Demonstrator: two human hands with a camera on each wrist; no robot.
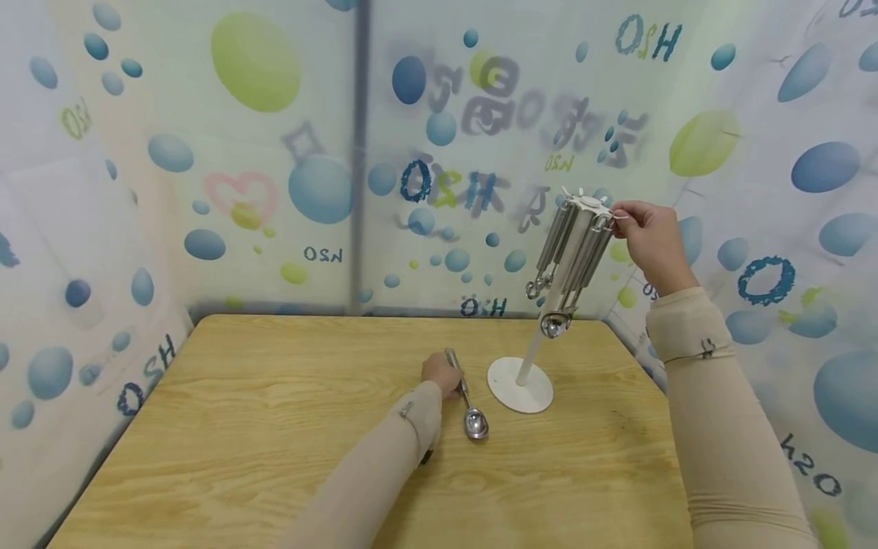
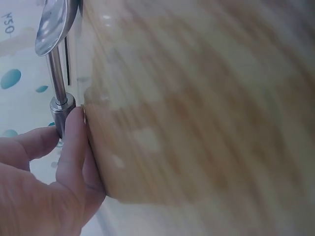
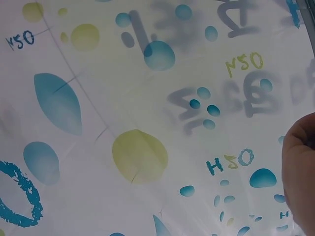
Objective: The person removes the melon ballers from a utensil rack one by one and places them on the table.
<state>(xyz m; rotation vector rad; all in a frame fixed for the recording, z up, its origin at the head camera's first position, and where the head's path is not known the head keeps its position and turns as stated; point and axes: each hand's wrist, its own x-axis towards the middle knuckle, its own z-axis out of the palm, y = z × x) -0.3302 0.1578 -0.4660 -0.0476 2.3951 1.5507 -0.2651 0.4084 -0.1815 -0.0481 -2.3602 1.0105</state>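
A metal ice cream scoop lies near the middle of the table, bowl toward me. My left hand pinches its handle. In the left wrist view, the thumb and fingers of that hand meet around the handle, below the scoop's shiny bowl. Just right of it is a white utensil stand with a round base and a pole. Several metal utensils hang from its top ring. At the ring's right edge, my right hand pinches a white hook; only part of this hand enters the right wrist view.
The wooden table has its back edge close to a patterned curtain. More curtain hangs along the right side, beside my right arm. A dark vertical strip divides the back curtain.
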